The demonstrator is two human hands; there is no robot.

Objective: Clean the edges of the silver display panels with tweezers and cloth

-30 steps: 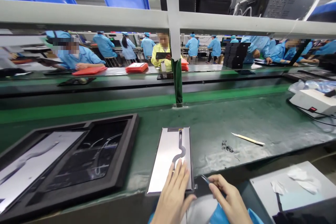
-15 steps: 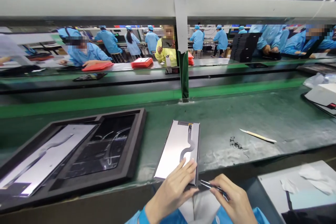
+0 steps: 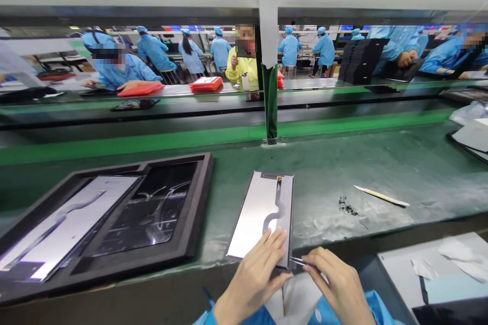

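Note:
A silver-backed display panel (image 3: 253, 218) with a curved grey flex cable (image 3: 280, 208) lies face down at the bench's front edge. My left hand (image 3: 259, 269) holds its near end, fingers laid across the silver back and thumb at the near edge. My right hand (image 3: 335, 274) is closed in a pinch on metal tweezers (image 3: 297, 261). The tweezer tips reach the panel's lower right corner; whether they grip anything there is too small to tell.
On the left, a black foam tray (image 3: 202, 198) holds another silver-backed panel (image 3: 84, 213) and a dark glossy one. To the right lie a craft knife (image 3: 381, 196) and black scraps (image 3: 347, 207). A post (image 3: 270, 101) rises behind; co-workers sit beyond.
My right hand has brought the tweezers slightly left and up, closer against the panel's corner. The left hand stays on the panel. The whole view has shifted a little.

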